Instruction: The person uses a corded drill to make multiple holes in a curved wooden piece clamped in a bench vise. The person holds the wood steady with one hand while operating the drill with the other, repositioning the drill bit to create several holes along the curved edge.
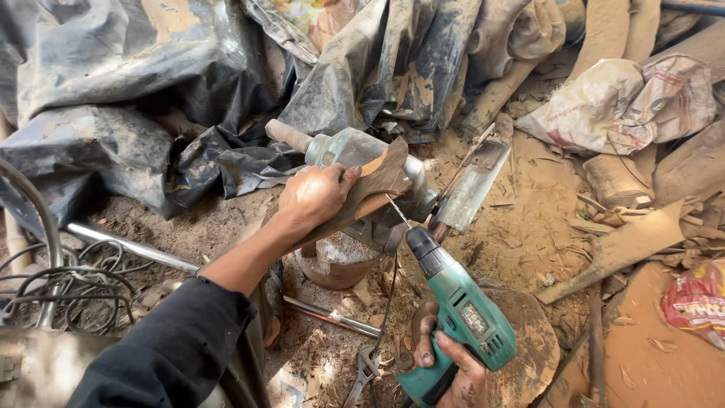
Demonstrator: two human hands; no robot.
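In the middle of the frame, your left hand (pixel 313 198) grips the wood piece (pixel 370 189); your right hand (pixel 453 374) grips the green drill (pixel 461 310), bit touching wood. You look to be drilling; next, push straight.

The left hand (pixel 316 195) grips a flat, curved wooden piece (pixel 368 190), pressing it down over a dusty stump (pixel 337 264). The right hand (pixel 453 370) holds a green drill (pixel 458 313) by its handle, its thin bit (pixel 397 210) angled up and touching the wood's lower edge. Just behind the wood sits a grey machine (pixel 355 149). A wrench (pixel 365 372) lies on the sawdust near the drill. Black tarp (pixel 136 91) covers the ground to the left, cables (pixel 68 283) beside it.
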